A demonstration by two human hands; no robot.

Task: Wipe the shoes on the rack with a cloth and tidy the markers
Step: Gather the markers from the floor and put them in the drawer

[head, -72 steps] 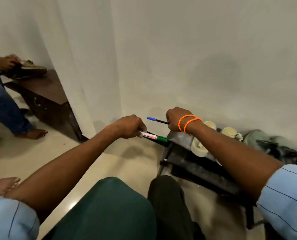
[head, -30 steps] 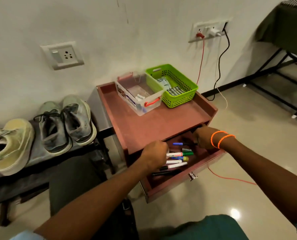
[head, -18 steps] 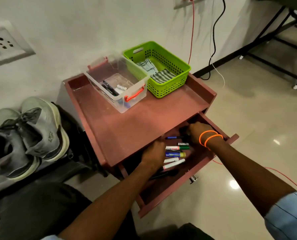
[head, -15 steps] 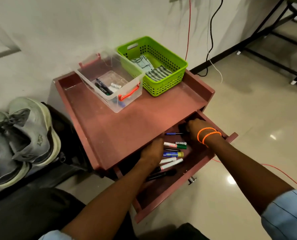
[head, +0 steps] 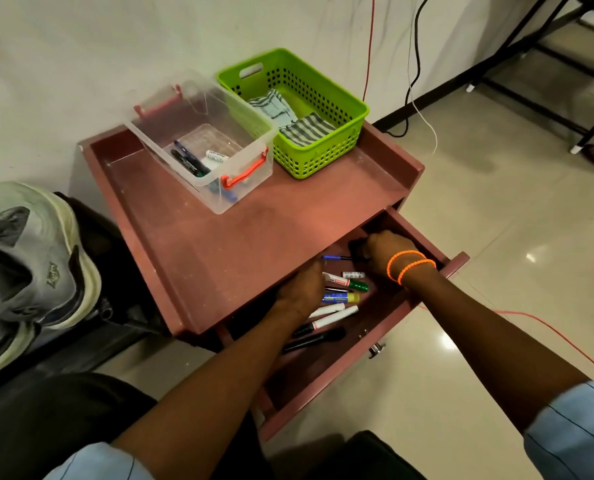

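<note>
open drawer [head: 437, 271]: left hand [head: 302, 289] grips markers [head: 344, 282], right hand [head: 385, 252] a pen [head: 337, 258].

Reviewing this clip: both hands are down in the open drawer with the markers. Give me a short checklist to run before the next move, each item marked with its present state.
1. Drawer pulled open far enough to reach inside: ok.
2. Left hand has a grip on the green-capped marker: cannot tell, the marker's end runs under the hand and the fingers are hidden.
3. Right hand has a grip on the blue-tipped pen: ok, fingers curl round its end.
4. Loose markers lying in the drawer, such as the yellow-capped marker: ok.
5. Clear box on the cabinet top is open and can take more markers: ok.
6. Striped cloth lies ready in the green basket: ok.
</note>
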